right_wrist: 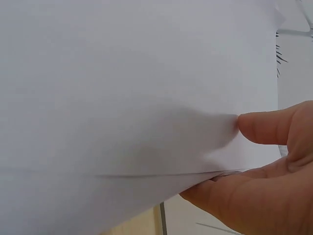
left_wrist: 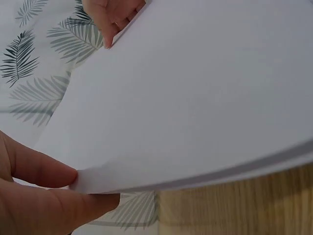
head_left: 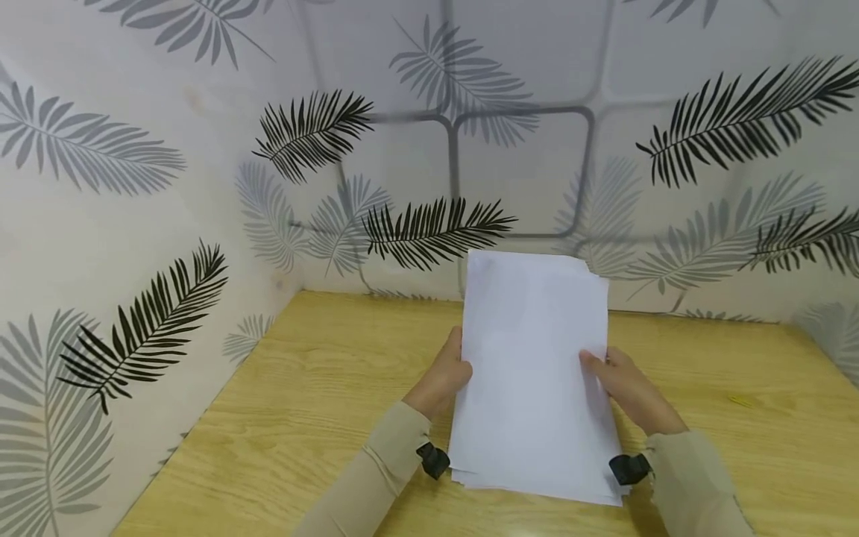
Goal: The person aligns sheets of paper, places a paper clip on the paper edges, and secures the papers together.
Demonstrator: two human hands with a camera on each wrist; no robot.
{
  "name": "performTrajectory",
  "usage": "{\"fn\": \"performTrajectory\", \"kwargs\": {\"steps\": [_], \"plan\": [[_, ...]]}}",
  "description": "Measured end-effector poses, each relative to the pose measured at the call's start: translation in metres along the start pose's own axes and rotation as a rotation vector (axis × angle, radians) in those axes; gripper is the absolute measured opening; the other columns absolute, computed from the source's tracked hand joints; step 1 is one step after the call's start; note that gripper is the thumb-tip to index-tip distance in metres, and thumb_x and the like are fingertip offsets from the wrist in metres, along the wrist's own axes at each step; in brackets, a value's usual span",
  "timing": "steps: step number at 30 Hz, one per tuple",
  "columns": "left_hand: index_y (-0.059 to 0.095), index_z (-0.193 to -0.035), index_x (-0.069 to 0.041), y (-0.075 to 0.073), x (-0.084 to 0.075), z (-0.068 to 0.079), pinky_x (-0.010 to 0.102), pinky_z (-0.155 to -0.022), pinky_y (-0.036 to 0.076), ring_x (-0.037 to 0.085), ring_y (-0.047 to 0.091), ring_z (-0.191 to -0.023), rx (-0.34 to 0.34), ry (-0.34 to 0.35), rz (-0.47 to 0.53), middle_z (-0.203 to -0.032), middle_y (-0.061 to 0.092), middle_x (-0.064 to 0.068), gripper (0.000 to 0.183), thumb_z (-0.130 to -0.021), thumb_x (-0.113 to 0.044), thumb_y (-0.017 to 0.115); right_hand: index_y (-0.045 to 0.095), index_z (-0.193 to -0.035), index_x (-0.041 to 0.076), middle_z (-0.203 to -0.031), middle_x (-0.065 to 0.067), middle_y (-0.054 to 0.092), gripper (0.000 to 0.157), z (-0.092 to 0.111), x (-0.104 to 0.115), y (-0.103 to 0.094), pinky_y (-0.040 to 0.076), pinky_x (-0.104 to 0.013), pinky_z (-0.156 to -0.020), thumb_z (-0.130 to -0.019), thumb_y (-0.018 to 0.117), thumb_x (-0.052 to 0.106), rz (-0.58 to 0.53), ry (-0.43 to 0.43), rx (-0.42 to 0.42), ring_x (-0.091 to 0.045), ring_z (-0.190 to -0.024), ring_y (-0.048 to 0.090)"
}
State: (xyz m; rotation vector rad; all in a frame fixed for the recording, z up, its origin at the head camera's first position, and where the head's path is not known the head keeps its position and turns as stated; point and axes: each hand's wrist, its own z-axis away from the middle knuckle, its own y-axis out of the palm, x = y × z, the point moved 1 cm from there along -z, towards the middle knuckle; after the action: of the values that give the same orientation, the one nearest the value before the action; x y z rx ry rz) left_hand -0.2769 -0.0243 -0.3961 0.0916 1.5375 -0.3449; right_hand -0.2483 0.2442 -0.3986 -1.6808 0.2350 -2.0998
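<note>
A stack of white paper sheets [head_left: 530, 373] is held up over the wooden table, its edges slightly uneven at the top right and bottom. My left hand [head_left: 443, 373] grips the stack's left edge, and in the left wrist view thumb and fingers pinch that edge near a corner of the paper [left_wrist: 186, 98]. On the opposite edge my right hand [head_left: 627, 384] pinches the sheets, its thumb lying on the front face. Seen from the right wrist, the fingers of that hand [right_wrist: 259, 196] sit behind the paper [right_wrist: 122, 98]. Parts of the fingers are hidden by the sheets.
The light wooden table [head_left: 302, 418] reaches back to a wall [head_left: 523, 171] with a leaf pattern. A small yellow item [head_left: 740, 401] lies on the table to the right. A second patterned wall [head_left: 134, 224] borders the table on the left.
</note>
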Motion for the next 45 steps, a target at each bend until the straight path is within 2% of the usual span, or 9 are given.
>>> {"fn": "performTrajectory", "kwargs": {"steps": [5,9,16,22,26,31,34,39,45], "plan": [[0.020,-0.151,-0.007,-0.003,-0.003,-0.001,0.050,-0.114,0.013,0.032,0.019,-0.143,0.047,0.028,0.043,-0.154,0.024,0.016,0.077,-0.079,0.021,0.028,-0.006,-0.147,-0.012,-0.153,-0.034,-0.004,0.080,0.000,0.007,0.000,0.012,-0.063,-0.109,-0.104,0.035,0.042,-0.044,-0.047,-0.050,-0.048,-0.141,0.002],[0.022,-0.149,-0.007,-0.003,-0.007,-0.001,0.050,-0.113,0.016,0.033,0.024,-0.140,0.050,0.046,0.059,-0.151,0.028,0.018,0.076,-0.078,0.019,0.029,0.001,-0.148,-0.012,-0.154,-0.031,0.002,0.074,0.001,0.011,0.000,0.014,-0.062,-0.109,-0.105,0.036,0.036,-0.079,-0.053,-0.105,-0.045,-0.142,0.007],[0.021,-0.151,-0.010,0.000,-0.015,0.002,0.047,-0.115,0.015,0.029,0.020,-0.143,-0.014,0.088,0.040,-0.155,0.024,0.013,0.057,-0.097,0.004,0.035,0.011,-0.148,-0.011,-0.154,-0.029,0.012,0.066,0.006,0.019,-0.001,0.016,-0.061,-0.110,-0.105,0.039,0.031,-0.113,-0.147,-0.213,-0.042,-0.140,0.015],[0.031,-0.146,-0.008,0.000,-0.028,0.009,0.048,-0.110,0.026,0.029,0.035,-0.135,-0.100,0.218,0.000,-0.147,0.037,0.014,0.045,-0.101,0.000,0.037,0.021,-0.147,-0.007,-0.148,-0.029,0.028,0.062,0.016,0.032,-0.001,0.027,-0.054,-0.107,-0.104,0.041,0.032,-0.121,-0.286,-0.326,-0.036,-0.133,0.030],[0.036,-0.140,-0.006,-0.001,-0.035,0.010,0.048,-0.107,0.032,0.028,0.043,-0.128,-0.130,0.313,-0.021,-0.137,0.045,0.016,0.039,-0.101,0.001,0.037,0.031,-0.139,-0.007,-0.138,-0.027,0.041,0.054,0.021,0.039,-0.002,0.039,-0.031,-0.094,-0.103,0.042,0.031,-0.082,-0.365,-0.423,-0.014,-0.114,0.046],[0.025,-0.147,0.000,-0.001,-0.038,0.012,0.045,-0.113,0.023,0.028,0.031,-0.137,-0.129,0.433,-0.003,-0.145,0.036,0.018,0.048,-0.101,0.003,0.036,0.038,-0.125,-0.009,-0.119,-0.021,0.051,0.040,0.026,0.046,0.004,0.040,-0.013,-0.076,-0.103,0.045,0.023,-0.048,-0.521,-0.543,0.004,-0.094,0.048],[0.017,-0.149,0.003,0.001,-0.038,0.012,0.043,-0.114,0.018,0.027,0.022,-0.142,-0.122,0.493,0.028,-0.150,0.028,0.020,0.052,-0.101,0.004,0.035,0.039,-0.120,-0.010,-0.111,-0.014,0.051,0.033,0.029,0.049,0.007,0.040,-0.013,-0.074,-0.102,0.046,0.018,-0.041,-0.576,-0.609,0.000,-0.092,0.049],[0.032,-0.139,0.004,0.007,-0.038,0.011,0.045,-0.109,0.029,0.031,0.039,-0.130,-0.152,0.604,0.073,-0.134,0.043,0.022,0.040,-0.100,0.008,0.034,0.040,-0.118,-0.012,-0.106,-0.001,0.050,0.029,0.029,0.049,0.012,0.039,-0.015,-0.076,-0.101,0.047,0.011,-0.119,-0.633,-0.668,-0.003,-0.093,0.050],[0.039,-0.128,0.008,0.014,-0.033,0.006,0.047,-0.101,0.036,0.035,0.048,-0.118,-0.216,0.631,0.053,-0.123,0.050,0.025,0.031,-0.098,0.010,0.037,0.040,-0.120,-0.012,-0.107,0.007,0.048,0.028,0.025,0.043,0.017,0.039,-0.016,-0.079,-0.101,0.047,0.008,-0.211,-0.657,-0.674,-0.006,-0.097,0.050]]}}
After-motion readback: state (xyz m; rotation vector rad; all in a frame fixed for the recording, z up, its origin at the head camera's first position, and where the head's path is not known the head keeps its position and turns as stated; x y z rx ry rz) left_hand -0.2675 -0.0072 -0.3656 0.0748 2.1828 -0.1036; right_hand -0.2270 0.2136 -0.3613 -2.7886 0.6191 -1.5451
